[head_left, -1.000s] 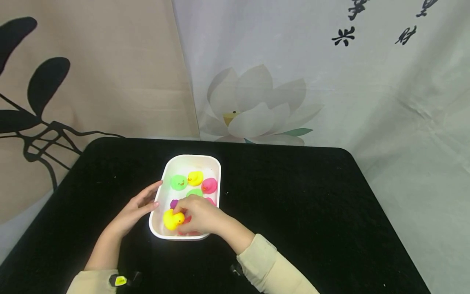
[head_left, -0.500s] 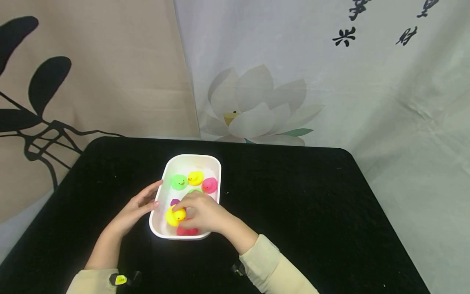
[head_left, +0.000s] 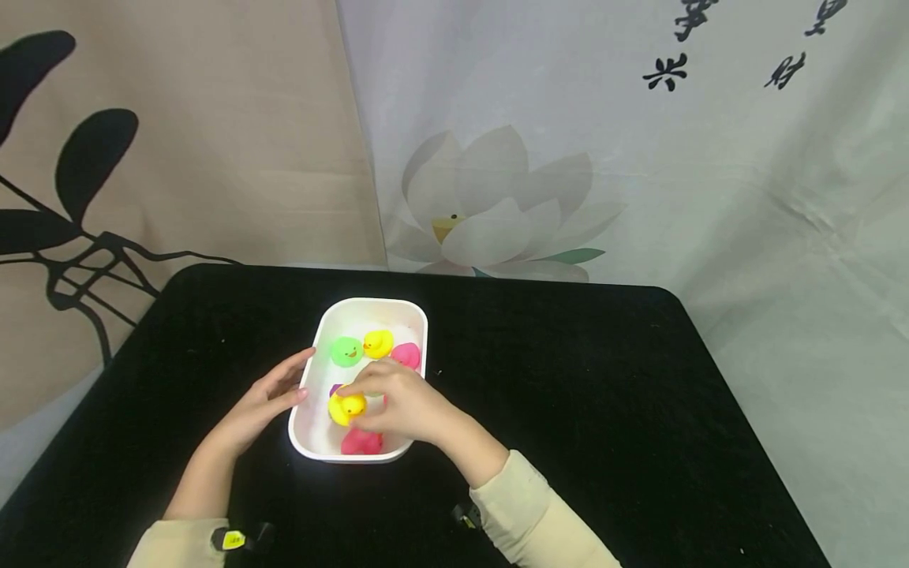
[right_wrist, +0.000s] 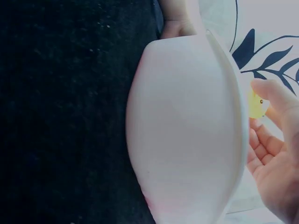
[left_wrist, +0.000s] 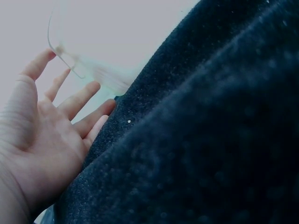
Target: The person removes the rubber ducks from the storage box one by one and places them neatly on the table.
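A white tray [head_left: 308,434] with rubber ducks in it stands on the black table. Between the thumb and fingers of my right hand [head_left: 401,398] a yellow rubber duck [head_left: 346,408] is pinched, over the tray's near half. The right wrist view shows part of that yellow duck [right_wrist: 256,106] beyond the tray's outer wall [right_wrist: 187,121]. My left hand [head_left: 266,404] touches the tray's left rim with spread, fairly straight fingers; the left wrist view shows its open palm [left_wrist: 51,135]. My right hand hides some of the tray's contents.
Inside the tray lie a green duck [head_left: 346,352], another yellow duck [head_left: 379,344], a pink duck [head_left: 406,354], a reddish-pink duck [head_left: 362,442] and a partly covered purple one [head_left: 336,389]. Behind the black table [head_left: 568,394] hangs a printed cloth [head_left: 497,79].
My right hand has moved the pinched yellow duck slightly away from me and to the right, uncovering more of the reddish-pink duck. My left hand has stayed at the rim.
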